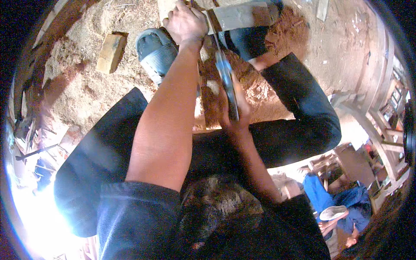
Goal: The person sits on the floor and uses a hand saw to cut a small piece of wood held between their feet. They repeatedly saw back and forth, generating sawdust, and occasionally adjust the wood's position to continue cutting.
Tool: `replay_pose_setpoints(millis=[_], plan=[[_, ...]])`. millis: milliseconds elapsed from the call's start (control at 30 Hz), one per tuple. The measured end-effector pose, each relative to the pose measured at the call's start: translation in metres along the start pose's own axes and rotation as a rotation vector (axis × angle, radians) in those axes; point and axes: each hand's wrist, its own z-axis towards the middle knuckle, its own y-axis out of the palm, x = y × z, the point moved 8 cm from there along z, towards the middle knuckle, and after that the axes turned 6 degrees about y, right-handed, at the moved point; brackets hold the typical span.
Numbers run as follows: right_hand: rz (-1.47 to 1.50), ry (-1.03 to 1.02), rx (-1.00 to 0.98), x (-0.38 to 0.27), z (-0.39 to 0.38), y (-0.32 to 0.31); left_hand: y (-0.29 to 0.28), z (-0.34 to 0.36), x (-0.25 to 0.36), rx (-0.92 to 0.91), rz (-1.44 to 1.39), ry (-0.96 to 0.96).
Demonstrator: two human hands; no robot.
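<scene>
At the near edge, the person sits in dark clothing, knees spread, both bare forearms reaching forward between the dark trouser legs (303, 102). The right hand (236, 108) is closed around the rear part of a saw (224, 69), which has a blue section and is partly blurred; its narrow blade points away from the body and meets the near edge of a grey wooden board (242, 17). The board lies crosswise at the far end of the reach, above the dark shoe on the right foot. The left hand (185, 22) is set on the wood just left of the blade; whether its fingers close round the piece or only press on it cannot be determined. A dark sandal (157, 54) covers the left foot, near the left wrist. Further left, a wooden block (110, 53) lies apart on the sandy ground (82, 99). At the right, well apart, are a co-worker in blue trousers (336, 201) and, beyond, curved wooden frames (385, 138).
</scene>
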Motion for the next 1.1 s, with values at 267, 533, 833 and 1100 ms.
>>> replay_pose_setpoints(millis=[267, 533, 833, 1100], plan=[[-0.181, 0.035, 0.035, 0.04, -0.013, -0.008, 0.011, 0.007, -0.006, 0.001, 0.038, 0.057], [-0.063, 0.033, 0.021, -0.012, 0.054, 0.022, -0.001, 0.003, -0.005, -0.066, 0.059, -0.039], [-0.157, 0.058, 0.004, -0.009, 0.053, 0.01, -0.003, 0.002, 0.0, -0.048, -0.026, -0.034], [-0.102, 0.027, 0.035, 0.043, -0.023, -0.022, -0.002, 0.001, 0.003, -0.101, 0.004, -0.064]])
